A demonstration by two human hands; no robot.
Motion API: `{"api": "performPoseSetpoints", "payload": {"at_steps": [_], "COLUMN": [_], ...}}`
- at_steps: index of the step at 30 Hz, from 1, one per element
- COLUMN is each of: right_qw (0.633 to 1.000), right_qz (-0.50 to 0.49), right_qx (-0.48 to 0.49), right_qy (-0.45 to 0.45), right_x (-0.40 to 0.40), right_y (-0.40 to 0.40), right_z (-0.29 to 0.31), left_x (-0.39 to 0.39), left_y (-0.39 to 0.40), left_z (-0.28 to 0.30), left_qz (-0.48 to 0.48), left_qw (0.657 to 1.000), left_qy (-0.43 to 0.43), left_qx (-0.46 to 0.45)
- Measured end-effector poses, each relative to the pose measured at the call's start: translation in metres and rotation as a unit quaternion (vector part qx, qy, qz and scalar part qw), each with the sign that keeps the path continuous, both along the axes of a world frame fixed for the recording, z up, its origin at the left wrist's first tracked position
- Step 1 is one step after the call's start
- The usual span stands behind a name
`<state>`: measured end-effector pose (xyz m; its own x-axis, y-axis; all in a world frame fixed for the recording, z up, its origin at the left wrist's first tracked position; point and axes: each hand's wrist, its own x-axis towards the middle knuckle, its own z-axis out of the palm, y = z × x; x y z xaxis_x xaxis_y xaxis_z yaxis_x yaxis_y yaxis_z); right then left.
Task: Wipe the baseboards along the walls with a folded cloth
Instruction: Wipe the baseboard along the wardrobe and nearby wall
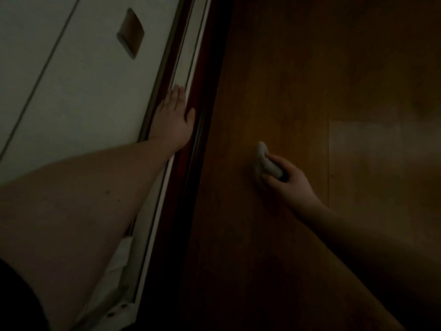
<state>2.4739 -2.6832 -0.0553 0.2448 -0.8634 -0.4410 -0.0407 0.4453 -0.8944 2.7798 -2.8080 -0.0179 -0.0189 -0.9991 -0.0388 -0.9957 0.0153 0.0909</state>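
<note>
Item: one dim head view, looking down along a wall edge.

Left hand [173, 115]: fingers straight and flat, palm pressed on the pale strip [183, 65] beside a dark red-brown moulding [202, 108]; nothing in its grip. Forearm crossed the near left of the view.

Right hand [285, 179]: grip closed round a bunched, pale folded cloth [266, 163], fingers curled beneath it and thumb over it. The cloth lay against a brown wooden surface [274, 80], right of the moulding and well apart from the left hand.

Left field: a pale panel [71, 91] bearing a small brown square plate [130, 33], far left. Near left, a white bracket [119, 304] with screw heads, partly hidden by the arm.

Right field: a seam or board joint [328, 163] in the wood, just right of the cloth hand.

Task state, as judged: wiping appeared under way, with cloth in hand and in contact with wood. Whether that wood was baseboard, door or floor could not be told in the low light. No dust line or wiped track was visible, so the share finished could not be read; the long moulding toward the far end looked likely still to do.
</note>
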Motion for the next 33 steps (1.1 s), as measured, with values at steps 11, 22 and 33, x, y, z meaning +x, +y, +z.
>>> {"api": "performPoseSetpoints", "payload": {"at_steps": [11,22,33], "right_qw": [0.998,0.991,0.989], "right_qz": [-0.040,-0.010,-0.056], "right_qx": [-0.004,-0.048,-0.067], "right_qy": [0.050,0.126,0.121], "right_x": [0.045,0.013,0.033], "right_y": [-0.116,-0.164,-0.206], "right_z": [0.031,0.061,0.073], "left_x": [-0.004,-0.004,-0.004], "left_y": [0.004,0.007,0.009], "left_z": [0.013,0.007,0.008], "left_qz": [0.013,0.007,0.015], "left_qw": [0.998,0.998,0.997], "left_qy": [0.034,0.050,0.066], "left_qx": [0.044,0.024,0.029]}}
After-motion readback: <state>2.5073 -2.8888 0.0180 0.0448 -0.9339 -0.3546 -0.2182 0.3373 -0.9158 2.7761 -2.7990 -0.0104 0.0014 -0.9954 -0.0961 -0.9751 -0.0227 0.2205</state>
